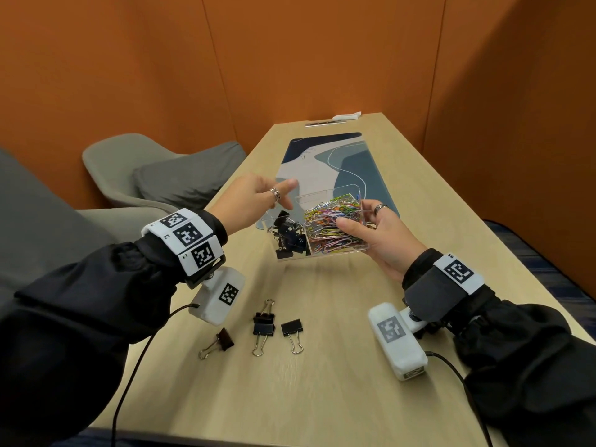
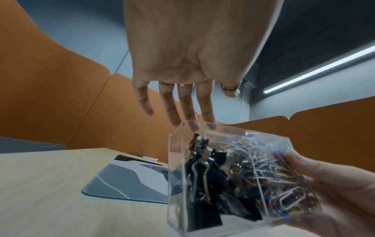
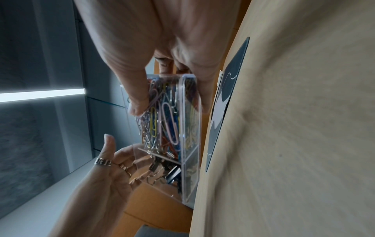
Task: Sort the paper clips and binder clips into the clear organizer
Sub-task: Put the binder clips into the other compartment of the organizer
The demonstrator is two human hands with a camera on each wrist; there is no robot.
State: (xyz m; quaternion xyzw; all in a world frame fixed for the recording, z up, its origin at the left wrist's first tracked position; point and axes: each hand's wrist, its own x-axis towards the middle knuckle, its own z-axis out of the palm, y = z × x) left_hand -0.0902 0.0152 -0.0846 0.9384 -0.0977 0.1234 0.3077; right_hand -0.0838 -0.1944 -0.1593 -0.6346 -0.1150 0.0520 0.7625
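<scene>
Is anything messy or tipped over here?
Yes. The clear organizer isn't on the table: the right hand holds it up, tilted toward the person. Its colored paper clips and binder clips sit in separate compartments. Loose binder clips lie unsorted on the table. The left hand hovers open beside it.

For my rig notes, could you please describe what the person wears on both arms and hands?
Both arms wear black sleeves with gathered cuffs. The left hand has a silver ring, the right hand another. Each wrist carries a white band with square black-and-white markers and a white camera block with a black cable.
</scene>
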